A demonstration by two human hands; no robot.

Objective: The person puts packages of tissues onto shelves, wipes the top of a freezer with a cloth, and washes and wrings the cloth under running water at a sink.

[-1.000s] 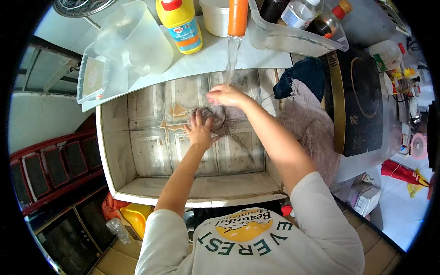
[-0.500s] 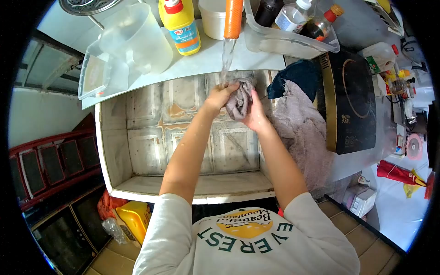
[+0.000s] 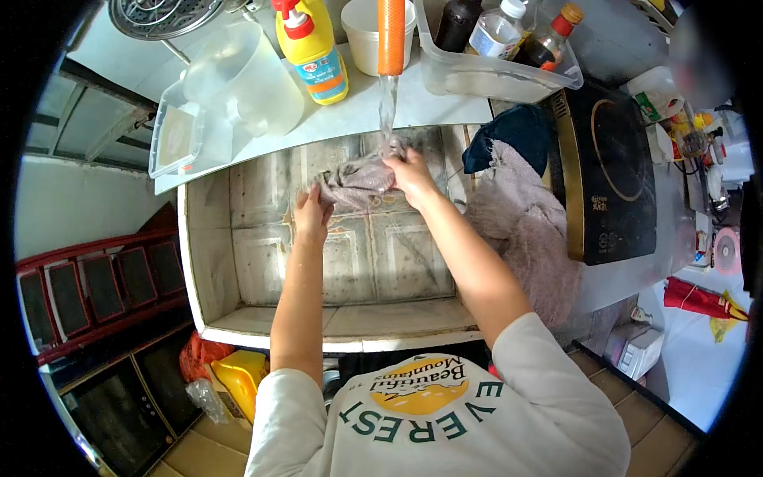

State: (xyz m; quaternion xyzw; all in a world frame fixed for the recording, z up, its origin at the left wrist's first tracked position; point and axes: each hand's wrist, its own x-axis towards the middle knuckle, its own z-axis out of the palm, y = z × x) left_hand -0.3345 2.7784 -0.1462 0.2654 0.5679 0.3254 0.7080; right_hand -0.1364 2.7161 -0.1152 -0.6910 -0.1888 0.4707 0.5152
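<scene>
A wet greyish-pink cloth (image 3: 355,181) is stretched sideways between my two hands, above the tiled sink (image 3: 262,270). My left hand (image 3: 313,211) is closed on its left end. At the other end, my right hand (image 3: 411,176) grips the bunched fabric. Water (image 3: 388,103) runs from an orange hose (image 3: 390,40) onto the cloth beside my right hand. A larger greyish-pink towel (image 3: 520,222) hangs over the sink's right edge, with a dark blue cloth (image 3: 509,139) behind it.
Along the back ledge stand a clear plastic jug (image 3: 258,87), a yellow bottle (image 3: 316,60), a white bucket (image 3: 367,36) and a bin (image 3: 501,79) of bottles. A black induction cooker (image 3: 608,183) sits to the right. A red metal rack (image 3: 99,290) is at left.
The cloth was bundled between both hands under the water; now it is drawn out lengthwise. My left hand has moved left and down, while my right hand has shifted slightly left.
</scene>
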